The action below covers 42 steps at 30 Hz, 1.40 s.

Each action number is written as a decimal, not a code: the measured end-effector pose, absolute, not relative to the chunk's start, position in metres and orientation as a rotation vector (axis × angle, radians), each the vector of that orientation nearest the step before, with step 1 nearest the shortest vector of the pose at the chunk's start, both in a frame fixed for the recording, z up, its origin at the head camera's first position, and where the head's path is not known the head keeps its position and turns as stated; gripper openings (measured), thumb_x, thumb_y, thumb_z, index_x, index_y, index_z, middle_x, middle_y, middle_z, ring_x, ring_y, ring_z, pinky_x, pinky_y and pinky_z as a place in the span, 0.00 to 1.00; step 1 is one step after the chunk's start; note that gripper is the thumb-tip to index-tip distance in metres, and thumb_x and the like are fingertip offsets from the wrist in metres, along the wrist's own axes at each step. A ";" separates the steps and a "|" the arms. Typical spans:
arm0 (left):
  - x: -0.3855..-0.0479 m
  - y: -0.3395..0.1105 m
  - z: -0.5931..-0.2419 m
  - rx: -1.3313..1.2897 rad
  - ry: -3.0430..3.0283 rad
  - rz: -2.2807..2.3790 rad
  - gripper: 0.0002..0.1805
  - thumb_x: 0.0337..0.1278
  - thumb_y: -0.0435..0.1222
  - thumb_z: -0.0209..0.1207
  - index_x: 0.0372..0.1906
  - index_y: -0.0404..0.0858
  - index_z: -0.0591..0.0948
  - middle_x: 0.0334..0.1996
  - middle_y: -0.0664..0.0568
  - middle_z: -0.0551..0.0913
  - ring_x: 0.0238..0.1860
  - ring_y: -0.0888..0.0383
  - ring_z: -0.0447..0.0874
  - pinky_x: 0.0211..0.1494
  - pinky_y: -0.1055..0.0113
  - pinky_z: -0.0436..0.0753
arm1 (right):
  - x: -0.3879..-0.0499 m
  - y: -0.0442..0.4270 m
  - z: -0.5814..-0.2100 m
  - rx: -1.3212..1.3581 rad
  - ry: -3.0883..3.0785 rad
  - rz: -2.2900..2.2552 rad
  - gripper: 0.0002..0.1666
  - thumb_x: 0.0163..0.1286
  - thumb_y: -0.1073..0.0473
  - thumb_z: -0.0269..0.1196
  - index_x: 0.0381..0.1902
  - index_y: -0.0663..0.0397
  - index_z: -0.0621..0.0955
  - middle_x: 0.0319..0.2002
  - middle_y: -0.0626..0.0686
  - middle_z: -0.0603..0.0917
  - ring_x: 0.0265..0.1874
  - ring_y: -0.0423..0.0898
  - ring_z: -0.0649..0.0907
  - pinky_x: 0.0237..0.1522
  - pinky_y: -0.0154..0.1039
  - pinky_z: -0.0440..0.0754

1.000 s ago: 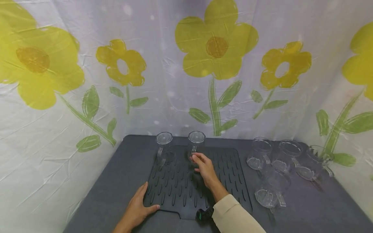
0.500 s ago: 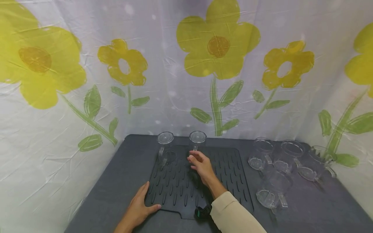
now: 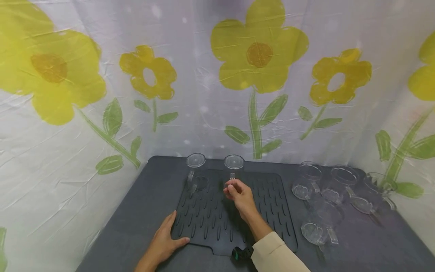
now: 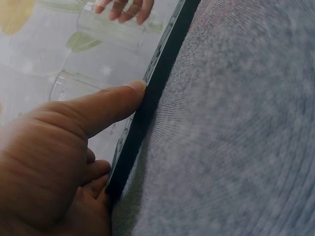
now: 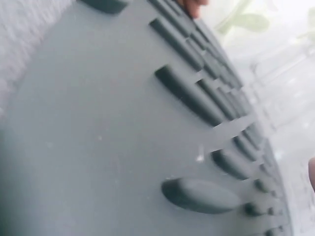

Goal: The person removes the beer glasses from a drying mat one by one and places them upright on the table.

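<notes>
Two clear glass mugs stand upside down at the back of a black ribbed drying mat [image 3: 217,223]: the left mug [image 3: 196,162] and the right mug [image 3: 234,163]. My right hand [image 3: 242,197] is just in front of the right mug's handle, fingers loosely bent with nothing visible between them. Part of the handle is hidden behind those fingers. At the mat's front left corner rests my left hand [image 3: 163,241], its thumb [image 4: 110,105] against the front edge and its fingers along the left side. The right wrist view shows mostly the mat's ridges [image 5: 189,96].
Several more glass mugs stand upright on the dark grey table [image 3: 136,211] to the right; the nearest mug [image 3: 317,226] sits closer to me. A black strap-like object [image 3: 242,253] is at my right wrist. A flowered curtain [image 3: 200,94] hangs behind the table.
My right hand has drawn back slightly from the right mug's handle, its fingertips coming off it. The mugs and my left hand keep their places while the head view shifts a little.
</notes>
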State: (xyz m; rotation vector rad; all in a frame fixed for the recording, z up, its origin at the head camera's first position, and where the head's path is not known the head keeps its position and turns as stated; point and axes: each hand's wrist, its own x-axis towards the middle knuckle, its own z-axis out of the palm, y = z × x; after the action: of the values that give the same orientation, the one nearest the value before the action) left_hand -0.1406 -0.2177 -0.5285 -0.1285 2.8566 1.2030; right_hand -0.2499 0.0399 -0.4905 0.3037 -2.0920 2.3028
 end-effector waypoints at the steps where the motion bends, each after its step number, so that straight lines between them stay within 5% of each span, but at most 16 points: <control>1: -0.141 -0.218 -0.529 -0.122 2.859 1.205 0.63 0.34 0.51 0.77 0.73 0.28 0.56 0.69 0.29 0.58 0.67 0.31 0.56 0.62 0.36 0.62 | -0.247 0.042 -0.488 0.314 -2.094 2.299 0.12 0.72 0.66 0.57 0.47 0.72 0.77 0.36 0.61 0.83 0.40 0.59 0.83 0.44 0.46 0.83; 20: -0.141 -0.220 -0.526 -0.086 2.863 1.221 0.63 0.36 0.52 0.76 0.73 0.28 0.54 0.69 0.29 0.56 0.68 0.31 0.54 0.62 0.36 0.61 | -0.168 0.092 -0.441 0.407 -2.062 2.419 0.12 0.72 0.64 0.57 0.48 0.69 0.77 0.40 0.64 0.81 0.48 0.62 0.80 0.52 0.44 0.79; 34: -0.140 -0.220 -0.528 -0.074 2.836 1.238 0.63 0.38 0.53 0.75 0.74 0.28 0.53 0.70 0.28 0.55 0.68 0.30 0.52 0.62 0.35 0.61 | -0.126 0.120 -0.422 0.566 -2.098 2.283 0.16 0.74 0.62 0.56 0.48 0.74 0.76 0.41 0.66 0.81 0.46 0.56 0.83 0.53 0.46 0.78; 42: -0.140 -0.220 -0.529 -0.075 2.846 1.226 0.63 0.37 0.52 0.76 0.74 0.27 0.53 0.69 0.28 0.55 0.68 0.30 0.53 0.62 0.35 0.61 | -0.111 0.127 -0.417 0.509 -2.173 2.146 0.14 0.74 0.62 0.56 0.51 0.65 0.80 0.35 0.61 0.80 0.38 0.55 0.82 0.46 0.43 0.82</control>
State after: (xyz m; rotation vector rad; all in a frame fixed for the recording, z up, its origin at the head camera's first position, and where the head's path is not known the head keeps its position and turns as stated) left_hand -0.1400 -0.2200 -0.5294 -0.0753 2.8464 1.2259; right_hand -0.1109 0.1266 -0.4169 0.5093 -2.1728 2.1462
